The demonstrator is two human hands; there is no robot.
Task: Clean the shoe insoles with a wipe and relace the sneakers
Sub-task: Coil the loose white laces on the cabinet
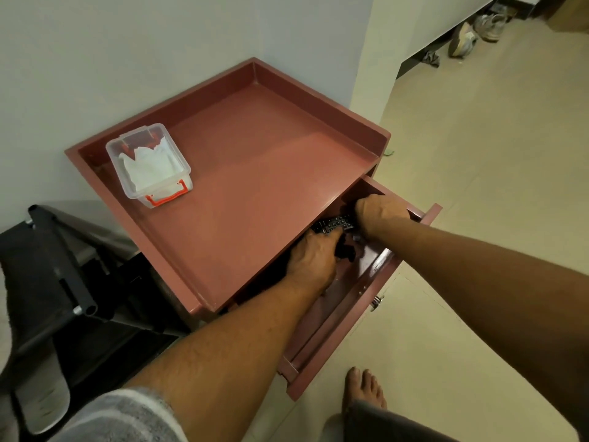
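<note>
Barely begun: your left hand (314, 260) in drawer (366, 282), fingers (329, 241) curled on dark item (334, 224); right hand (379, 212) fingers hidden, cannot tell. On worktop (271, 161): wipe box (149, 164); sneakers (487, 27) far off on floor (478, 154). Wiping, relacing remain.

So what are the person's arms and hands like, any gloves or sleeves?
No gloves: the left hand and right hand are bare, as are both forearms. Neither wrist shows a watch or band. The only clothing on the arms is a mottled grey short sleeve on the left arm; any right sleeve is out of view.
</note>
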